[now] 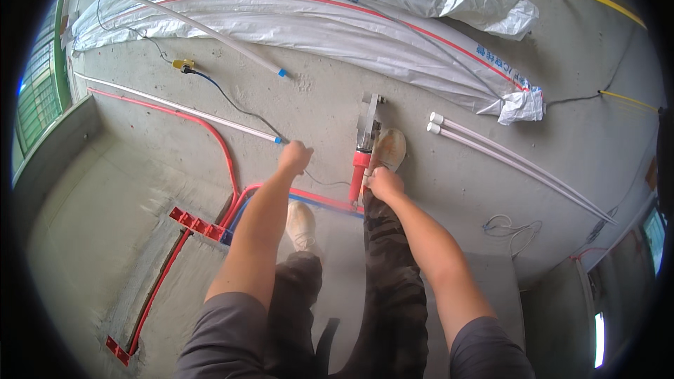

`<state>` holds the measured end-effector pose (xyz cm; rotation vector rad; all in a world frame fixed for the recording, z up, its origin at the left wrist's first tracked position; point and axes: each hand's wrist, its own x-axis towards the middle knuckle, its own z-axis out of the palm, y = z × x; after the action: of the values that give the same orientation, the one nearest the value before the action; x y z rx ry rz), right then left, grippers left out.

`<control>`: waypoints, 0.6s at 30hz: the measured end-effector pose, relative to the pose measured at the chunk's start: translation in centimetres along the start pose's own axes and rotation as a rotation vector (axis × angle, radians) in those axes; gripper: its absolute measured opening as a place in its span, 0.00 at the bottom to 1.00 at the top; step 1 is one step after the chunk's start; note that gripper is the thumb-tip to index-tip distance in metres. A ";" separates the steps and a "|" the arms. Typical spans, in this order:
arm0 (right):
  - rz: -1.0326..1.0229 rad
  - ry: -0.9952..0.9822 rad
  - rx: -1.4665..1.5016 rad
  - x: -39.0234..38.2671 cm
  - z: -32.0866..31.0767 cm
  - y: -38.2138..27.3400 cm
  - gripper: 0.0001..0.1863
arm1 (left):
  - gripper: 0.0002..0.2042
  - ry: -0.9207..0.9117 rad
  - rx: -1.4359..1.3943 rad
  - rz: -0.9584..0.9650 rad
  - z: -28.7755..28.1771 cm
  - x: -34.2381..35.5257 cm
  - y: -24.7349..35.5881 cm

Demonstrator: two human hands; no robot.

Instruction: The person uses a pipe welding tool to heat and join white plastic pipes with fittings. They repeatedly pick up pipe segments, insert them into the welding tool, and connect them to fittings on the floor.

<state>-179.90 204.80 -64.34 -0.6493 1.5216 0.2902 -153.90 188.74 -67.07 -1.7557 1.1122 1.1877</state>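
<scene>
My left hand (295, 158) is closed on a thin grey cable (326, 183), which runs from a yellow plug connector (182, 65) toward a hand tool (366, 126) with a flat grey metal head and red handle. The tool stands out just in front of my right shoe (389, 149). My right hand (382, 182) is closed beside the red handle; what its fingers grip there is partly hidden and unclear. A red pipe and a blue pipe (330, 205) run along a step edge below the tool.
Long white wrapped bundles (309, 31) lie across the floor ahead. Loose white pipes (517, 163) lie at the right, others (217, 38) at the left. A coiled wire (516, 231) is at right. Channels with red fittings (196, 224) cut the concrete at lower left.
</scene>
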 end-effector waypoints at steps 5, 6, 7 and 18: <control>-0.086 0.320 0.188 -0.1 -0.5 7.8 0.14 | 0.16 0.335 -0.032 0.312 -1.9 1.2 -3.3; -0.063 0.344 0.183 -1.0 -0.3 9.6 0.13 | 0.15 0.308 -0.021 0.317 -1.8 0.8 -4.6; -0.041 0.375 0.164 -1.8 -0.4 11.3 0.13 | 0.15 0.291 -0.023 0.321 -1.8 0.3 -5.9; 0.114 0.260 0.276 -9.9 3.4 19.3 0.12 | 0.15 0.012 0.120 0.362 0.9 1.9 -5.3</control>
<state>-188.42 224.32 -59.01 -0.3914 1.8115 0.0794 -148.84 190.97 -68.61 -1.5120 1.5218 1.2899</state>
